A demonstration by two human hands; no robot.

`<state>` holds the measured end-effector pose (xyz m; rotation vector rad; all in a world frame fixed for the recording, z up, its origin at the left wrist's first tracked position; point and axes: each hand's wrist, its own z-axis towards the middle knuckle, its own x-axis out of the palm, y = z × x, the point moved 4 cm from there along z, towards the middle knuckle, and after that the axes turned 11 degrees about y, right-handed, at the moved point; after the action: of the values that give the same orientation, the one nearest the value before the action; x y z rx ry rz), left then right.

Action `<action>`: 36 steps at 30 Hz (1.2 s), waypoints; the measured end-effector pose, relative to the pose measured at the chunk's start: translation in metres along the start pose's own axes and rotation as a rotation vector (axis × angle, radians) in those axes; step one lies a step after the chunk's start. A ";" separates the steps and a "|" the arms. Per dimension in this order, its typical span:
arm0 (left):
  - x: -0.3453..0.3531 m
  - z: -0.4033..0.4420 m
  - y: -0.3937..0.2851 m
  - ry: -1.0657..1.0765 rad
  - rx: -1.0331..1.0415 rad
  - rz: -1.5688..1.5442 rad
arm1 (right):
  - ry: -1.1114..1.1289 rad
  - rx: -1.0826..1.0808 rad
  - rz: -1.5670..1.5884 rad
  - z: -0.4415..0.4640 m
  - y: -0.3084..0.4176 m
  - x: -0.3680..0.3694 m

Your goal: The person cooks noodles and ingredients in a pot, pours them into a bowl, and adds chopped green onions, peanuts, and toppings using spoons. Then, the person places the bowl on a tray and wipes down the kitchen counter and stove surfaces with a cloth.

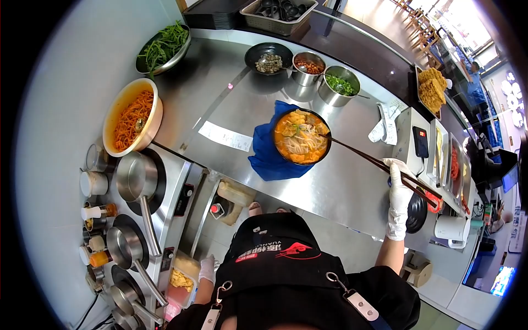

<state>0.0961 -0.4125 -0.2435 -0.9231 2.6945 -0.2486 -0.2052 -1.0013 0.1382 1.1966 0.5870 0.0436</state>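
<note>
My right hand (400,184), in a white glove, is closed around a pair of long dark chopsticks (379,163). Their tips reach into a black bowl of noodle soup (300,137) with orange broth, pale noodles and yellow pieces. Under and beside the bowl lies a crumpled blue cloth (269,157). Low at my side hangs my left hand (207,269), also gloved, near a plastic tub of yellow food (181,279). Its fingers show only in part and look loosely apart, with nothing seen in them.
Metal cups of chopped green onion (340,86) and peanuts (309,67) stand behind the bowl, beside a black dish (268,58). A paper receipt (225,136) lies left. Further left are a tub of orange noodles (133,121), a bowl of greens (165,49) and several saucepans (136,176).
</note>
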 end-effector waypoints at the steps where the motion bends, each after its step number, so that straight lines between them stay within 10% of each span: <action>1: -0.001 0.001 0.001 0.004 0.010 -0.006 | -0.002 -0.012 -0.007 0.001 0.004 0.001; 22: -0.004 0.020 0.012 0.054 0.545 0.328 | 0.147 -0.074 0.008 0.007 0.011 0.015; 28: 0.005 0.017 0.012 0.077 0.168 -0.069 | 0.232 -0.113 0.055 0.009 0.006 0.027; 36: 0.018 0.008 0.023 0.016 0.211 -0.057 | 0.037 -0.079 0.092 0.016 -0.019 0.006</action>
<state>0.0720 -0.4057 -0.2610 -0.9381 2.5955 -0.5422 -0.1979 -1.0209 0.1227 1.1473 0.5573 0.1663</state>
